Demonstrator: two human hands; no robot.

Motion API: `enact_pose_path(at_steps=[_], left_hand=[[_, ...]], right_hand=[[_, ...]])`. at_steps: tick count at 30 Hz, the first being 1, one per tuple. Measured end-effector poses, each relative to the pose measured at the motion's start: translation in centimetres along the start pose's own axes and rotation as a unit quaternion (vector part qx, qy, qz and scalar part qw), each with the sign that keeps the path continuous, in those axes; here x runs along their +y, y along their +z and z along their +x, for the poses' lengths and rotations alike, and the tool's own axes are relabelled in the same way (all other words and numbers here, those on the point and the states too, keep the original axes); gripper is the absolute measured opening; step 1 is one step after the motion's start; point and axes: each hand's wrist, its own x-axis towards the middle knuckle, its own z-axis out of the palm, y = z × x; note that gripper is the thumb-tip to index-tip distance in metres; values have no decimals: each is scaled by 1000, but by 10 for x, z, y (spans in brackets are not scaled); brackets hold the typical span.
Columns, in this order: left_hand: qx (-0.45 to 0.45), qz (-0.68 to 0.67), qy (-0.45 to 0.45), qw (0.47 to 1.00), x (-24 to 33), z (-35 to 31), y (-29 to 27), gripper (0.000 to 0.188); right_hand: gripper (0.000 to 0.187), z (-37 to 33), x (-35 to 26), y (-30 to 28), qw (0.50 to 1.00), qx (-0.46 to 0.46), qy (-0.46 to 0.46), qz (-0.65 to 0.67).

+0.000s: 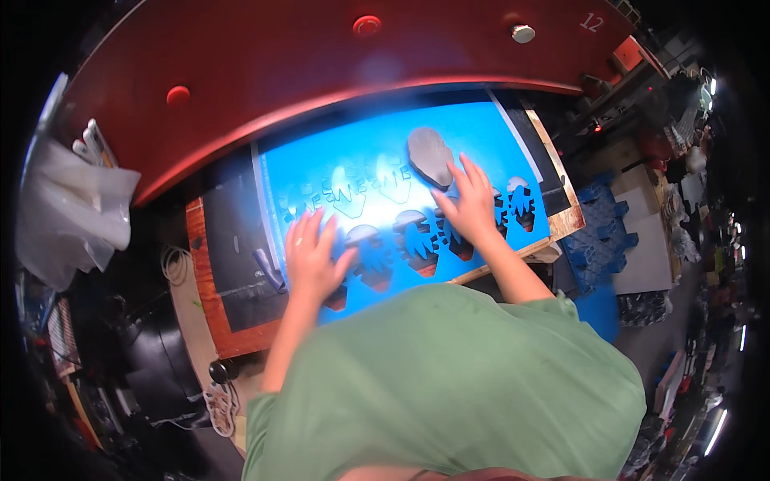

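A bright blue sheet (469, 132) lies on the dark work board, with a row of shaped holes cut through its near part and fainter cut outlines further back. On its right half sits a grey, rounded cutting die (429, 152) with a dark side wall. My right hand (472, 202) has its thumb and index finger at the die's near right end, the other fingers stretched past it. To the left, my left hand (310, 252) rests on the sheet beside the cut holes, fingers spread and holding nothing.
A red machine beam (273, 64) with a red button (366, 26) spans the far side. Wood edging (210, 301) frames the board. Clear plastic bags (72, 212) hang at left. Blue cut-out scrap (597, 232) lies at right, near a white panel (638, 228).
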Motion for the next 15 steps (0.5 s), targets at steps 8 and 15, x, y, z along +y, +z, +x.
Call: enact_pose_path(at_steps=[8, 15], left_hand=[[123, 71, -304, 942, 6, -129, -14, 44], [134, 152, -286, 937, -42, -119, -35, 33]], right_hand=[[57, -103, 1, -14, 995, -17, -95, -5], [53, 4, -17, -24, 996, 3, 42, 80]])
